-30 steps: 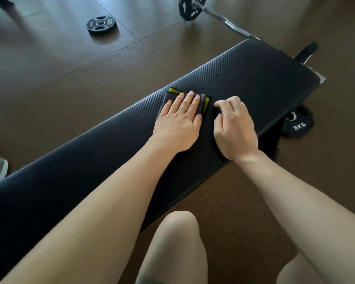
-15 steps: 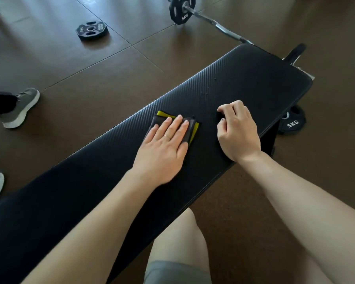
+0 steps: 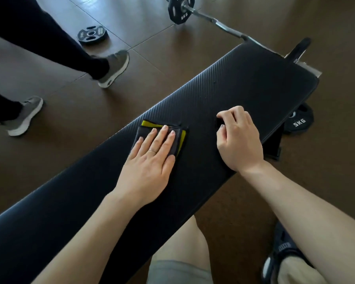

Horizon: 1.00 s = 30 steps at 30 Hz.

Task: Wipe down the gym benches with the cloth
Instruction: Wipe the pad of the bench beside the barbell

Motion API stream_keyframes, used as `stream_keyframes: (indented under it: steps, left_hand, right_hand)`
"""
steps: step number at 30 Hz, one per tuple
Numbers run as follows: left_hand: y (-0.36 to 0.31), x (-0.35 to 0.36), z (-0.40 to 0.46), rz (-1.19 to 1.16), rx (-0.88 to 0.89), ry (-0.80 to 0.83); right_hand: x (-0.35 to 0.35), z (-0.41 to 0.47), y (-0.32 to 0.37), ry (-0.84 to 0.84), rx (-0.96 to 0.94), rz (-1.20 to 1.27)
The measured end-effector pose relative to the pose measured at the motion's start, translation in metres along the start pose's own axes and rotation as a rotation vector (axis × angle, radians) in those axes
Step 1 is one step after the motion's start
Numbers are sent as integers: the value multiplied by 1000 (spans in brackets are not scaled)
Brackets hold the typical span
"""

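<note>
A long black padded gym bench (image 3: 244, 85) runs diagonally from lower left to upper right. A folded dark cloth with yellow edges (image 3: 146, 129) lies flat on its middle. My left hand (image 3: 150, 162) presses palm-down on the cloth, fingers straight and together. To the right, my right hand (image 3: 238, 138) rests on the bare pad with its fingers curled under, apart from the cloth, holding nothing I can see.
Another person's legs in dark trousers and grey shoes (image 3: 113, 68) stand on the brown floor left of the bench. A barbell (image 3: 180, 11) lies at the far end, a loose weight plate (image 3: 91, 34) behind, a 5 kg plate (image 3: 298, 123) under the bench's right side.
My left hand has slid the cloth down the bench toward me. My right hand stays put on the pad. The other person's legs have walked into view from the left.
</note>
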<state>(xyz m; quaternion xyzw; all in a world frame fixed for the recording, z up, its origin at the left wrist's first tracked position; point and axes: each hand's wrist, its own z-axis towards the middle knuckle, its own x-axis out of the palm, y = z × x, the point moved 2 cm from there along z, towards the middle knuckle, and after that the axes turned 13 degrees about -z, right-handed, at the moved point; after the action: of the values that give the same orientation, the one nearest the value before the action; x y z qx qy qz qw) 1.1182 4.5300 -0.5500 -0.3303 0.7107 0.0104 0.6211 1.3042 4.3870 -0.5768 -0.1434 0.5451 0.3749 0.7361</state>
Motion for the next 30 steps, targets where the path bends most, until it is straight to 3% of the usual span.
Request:
stream_keyframes:
  steps: [9,17,26,30]
  left_hand:
    - [-2,-23,118,-36,-126,-55]
    - [-51,26,-12,26,28,-69]
    - [-74,20,86,19,87,-33]
    - [-89,35,28,14,171,11]
  right_hand:
    - [-2,3,0,-9,4,16]
    - [-4,-1,0,-6,-2,38]
    - [-4,0,-5,-94,5,96]
    - [-9,2,-20,-54,10,13]
